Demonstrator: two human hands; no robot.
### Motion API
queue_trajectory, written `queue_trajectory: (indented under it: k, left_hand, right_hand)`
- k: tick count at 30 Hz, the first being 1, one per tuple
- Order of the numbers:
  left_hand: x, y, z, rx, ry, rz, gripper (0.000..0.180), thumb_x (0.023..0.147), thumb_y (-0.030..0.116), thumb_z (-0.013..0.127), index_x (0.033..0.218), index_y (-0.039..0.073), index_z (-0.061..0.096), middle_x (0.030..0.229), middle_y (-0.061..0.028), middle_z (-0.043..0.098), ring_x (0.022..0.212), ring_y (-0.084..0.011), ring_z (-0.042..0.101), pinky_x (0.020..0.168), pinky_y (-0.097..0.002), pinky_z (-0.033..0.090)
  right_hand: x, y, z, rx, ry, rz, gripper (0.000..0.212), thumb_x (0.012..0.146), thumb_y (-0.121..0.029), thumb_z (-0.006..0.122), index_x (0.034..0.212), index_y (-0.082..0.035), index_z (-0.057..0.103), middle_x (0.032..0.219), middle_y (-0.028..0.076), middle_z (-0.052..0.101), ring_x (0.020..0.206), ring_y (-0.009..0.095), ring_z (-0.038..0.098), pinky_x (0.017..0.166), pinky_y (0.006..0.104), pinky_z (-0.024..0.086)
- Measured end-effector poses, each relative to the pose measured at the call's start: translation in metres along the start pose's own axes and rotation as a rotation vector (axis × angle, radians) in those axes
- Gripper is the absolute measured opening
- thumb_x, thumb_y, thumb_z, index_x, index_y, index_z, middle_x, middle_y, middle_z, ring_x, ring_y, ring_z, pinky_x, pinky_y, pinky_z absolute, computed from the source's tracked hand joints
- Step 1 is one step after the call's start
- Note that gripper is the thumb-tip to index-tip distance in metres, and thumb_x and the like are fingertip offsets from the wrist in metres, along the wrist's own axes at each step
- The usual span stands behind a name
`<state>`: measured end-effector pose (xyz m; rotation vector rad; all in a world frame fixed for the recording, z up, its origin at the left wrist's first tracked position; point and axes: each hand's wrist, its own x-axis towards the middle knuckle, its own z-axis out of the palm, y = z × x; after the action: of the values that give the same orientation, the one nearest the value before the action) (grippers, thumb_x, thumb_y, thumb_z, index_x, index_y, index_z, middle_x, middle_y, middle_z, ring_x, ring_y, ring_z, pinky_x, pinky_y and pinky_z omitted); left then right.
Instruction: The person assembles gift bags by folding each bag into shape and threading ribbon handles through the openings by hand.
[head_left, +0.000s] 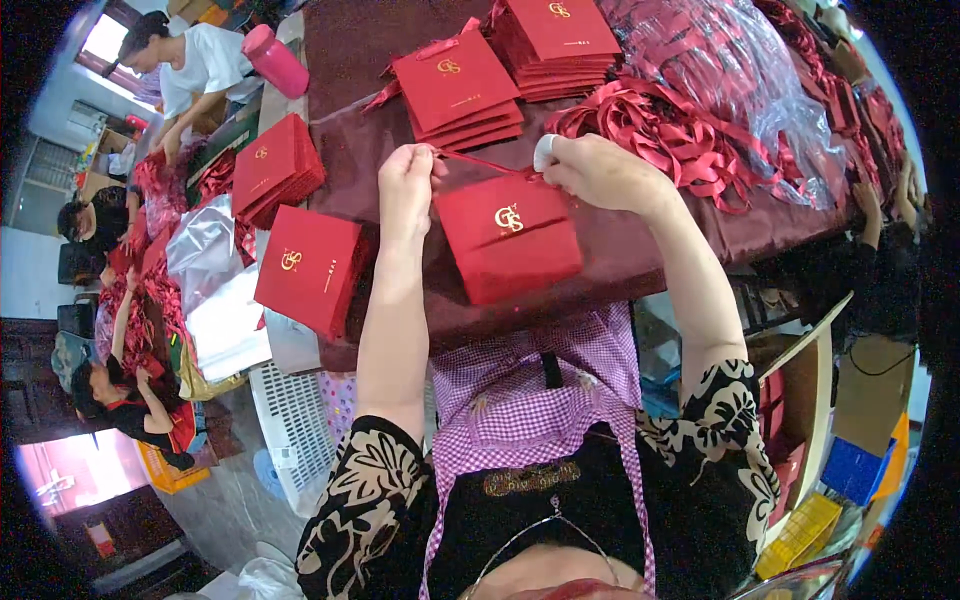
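A small red paper gift bag (525, 265) with a gold emblem lies in front of me near the table's edge. Above its top edge a thin red ribbon (478, 160) is stretched between my hands. My left hand (405, 190) is closed on the ribbon's left end, left of the bag. At the bag's upper right corner, my right hand (610, 172) pinches the ribbon where it meets the bag; a white covering wraps one of its fingers. The exact grip of the right fingertips is partly hidden.
Stacks of red bags (460, 85) stand at the back, with more bags (310, 270) at the left. Loose red ribbons (680, 140) lie beside clear plastic wrapping (740, 60) at the right. A pink bottle (275, 60) stands back left. Other people work at the left and far right.
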<state>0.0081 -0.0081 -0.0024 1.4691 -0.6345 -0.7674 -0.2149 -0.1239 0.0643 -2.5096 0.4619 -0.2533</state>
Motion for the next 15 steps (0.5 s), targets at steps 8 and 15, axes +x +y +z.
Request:
queue_trajectory:
  k: [8, 15]
  left_hand:
    - [0.010, -0.005, -0.007, 0.321, 0.114, 0.549, 0.016, 0.089, 0.009, 0.056, 0.102, 0.002, 0.063, 0.098, -0.0084, 0.060, 0.086, -0.0147, 0.057, 0.075, -0.0266, 0.046]
    - [-0.009, 0.016, 0.002, 0.611, -0.425, 0.618, 0.021, 0.078, 0.017, 0.069, 0.090, 0.001, 0.066, 0.086, -0.0118, 0.063, 0.081, -0.0234, 0.060, 0.075, -0.0332, 0.047]
  right_hand:
    - [0.005, 0.008, 0.004, -0.026, -0.043, 0.095, 0.013, 0.084, -0.013, 0.052, 0.088, 0.000, 0.053, 0.072, 0.019, 0.060, 0.072, 0.035, 0.060, 0.066, 0.0418, 0.044]
    - [0.008, 0.016, 0.007, -0.018, -0.038, 0.090, 0.018, 0.084, -0.016, 0.049, 0.089, 0.000, 0.056, 0.081, 0.024, 0.062, 0.082, 0.042, 0.060, 0.073, 0.0463, 0.046]
